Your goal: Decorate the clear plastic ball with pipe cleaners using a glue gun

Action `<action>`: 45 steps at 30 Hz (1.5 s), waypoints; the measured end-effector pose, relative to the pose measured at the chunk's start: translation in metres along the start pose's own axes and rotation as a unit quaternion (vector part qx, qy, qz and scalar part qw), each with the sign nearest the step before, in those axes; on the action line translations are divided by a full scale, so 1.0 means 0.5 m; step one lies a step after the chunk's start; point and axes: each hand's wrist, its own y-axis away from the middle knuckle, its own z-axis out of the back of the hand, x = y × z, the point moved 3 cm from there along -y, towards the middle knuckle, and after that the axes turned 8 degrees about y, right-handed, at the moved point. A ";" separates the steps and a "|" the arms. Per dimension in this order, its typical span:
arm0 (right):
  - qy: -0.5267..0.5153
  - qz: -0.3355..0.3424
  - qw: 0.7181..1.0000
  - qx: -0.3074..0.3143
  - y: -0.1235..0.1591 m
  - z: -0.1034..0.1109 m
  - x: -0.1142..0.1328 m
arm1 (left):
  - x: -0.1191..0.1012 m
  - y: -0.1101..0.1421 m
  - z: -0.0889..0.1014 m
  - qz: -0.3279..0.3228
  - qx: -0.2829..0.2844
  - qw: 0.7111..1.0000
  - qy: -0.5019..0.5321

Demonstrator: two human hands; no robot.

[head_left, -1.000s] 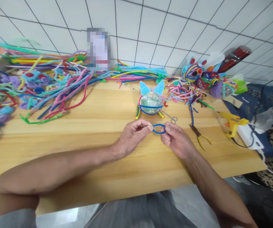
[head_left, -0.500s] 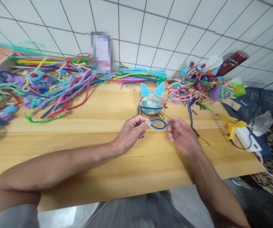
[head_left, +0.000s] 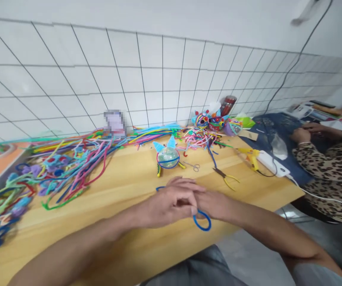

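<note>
My left hand (head_left: 169, 206) is closed, pinching a blue pipe cleaner bent into a loop (head_left: 203, 223) between thumb and fingertip. The loop hangs to the right over the table, and a short blue end shows beyond the knuckles. Crossed behind it, my right hand (head_left: 208, 200) is largely covered, so its fingers cannot be made out. Farther back stands a clear ball (head_left: 167, 158) edged with blue and pink pipe cleaner, with two light-blue pointed ears. Small scissors (head_left: 195, 167) and yellow-handled pliers (head_left: 228, 178) lie to the right.
Piles of coloured pipe cleaners (head_left: 81, 171) spread along the left and back. Decorated balls (head_left: 215, 122) stand at the back right. A yellow glue gun (head_left: 251, 157) rests by a white power strip (head_left: 273, 163). At far right sits another person in a leopard-print sleeve (head_left: 316, 153).
My hands have come together, the left now crossing in front of the right. The blue loop has moved nearer my body and hangs downward. My view has tilted up.
</note>
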 end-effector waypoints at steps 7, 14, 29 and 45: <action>0.120 0.081 0.989 0.028 -0.036 0.133 0.049 | -0.037 0.058 0.129 0.007 -0.314 0.937 0.151; 0.068 0.010 0.956 -0.286 -0.065 0.237 0.017 | -0.096 0.033 0.134 -0.076 -0.404 0.892 0.186; 0.101 0.138 0.946 -0.275 -0.160 0.200 -0.048 | -0.032 -0.042 0.160 -0.062 -0.389 0.904 0.163; 0.077 0.089 0.964 -0.238 -0.155 0.200 -0.070 | -0.017 -0.042 0.173 -0.039 -0.343 0.920 0.186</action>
